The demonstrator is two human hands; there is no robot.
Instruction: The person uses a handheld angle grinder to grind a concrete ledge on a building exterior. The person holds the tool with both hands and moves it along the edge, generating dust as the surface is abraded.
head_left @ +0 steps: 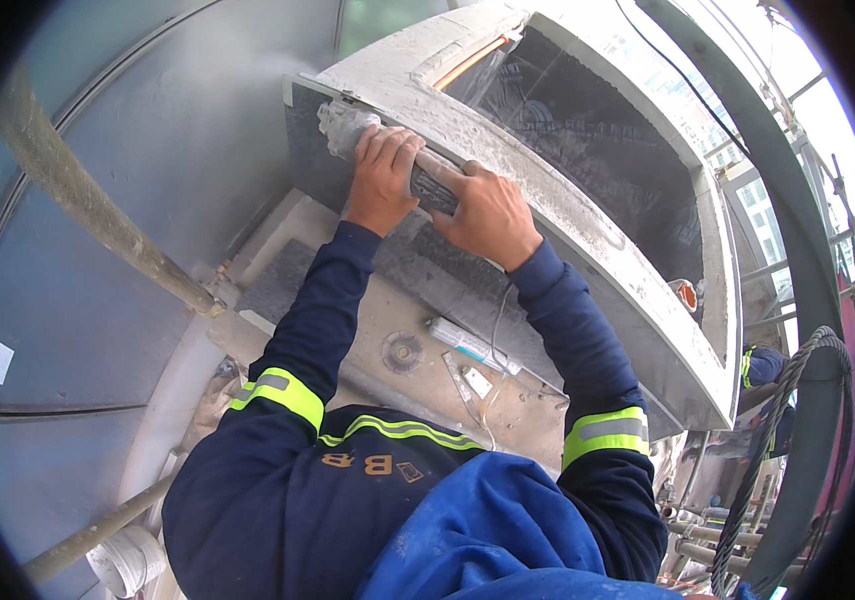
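Note:
With both hands I grip a dust-caked angle grinder [433, 188] along the upper edge of a grey panel [312, 150]. My left hand [384, 180] is wrapped round its front part, close to the whitish head. Farther back, my right hand [488, 216] closes round the body, its thumb and fingers on opposite sides. The disc is hidden from me. Pale dust drifts from the head toward the left wall. Just beyond the tool lies the dusty rim of a concrete frame [537, 190], which surrounds a dark sheeted opening [587, 130].
Below my arms, a ledge [367, 310] carries a round fitting [403, 352], a white-and-blue tube [472, 345] and a flat angled piece [462, 388]. A scaffold pole [97, 200] crosses at left before grey wall panels [67, 320]. Wire rope [787, 430] hangs at right, near another person's sleeve [762, 366].

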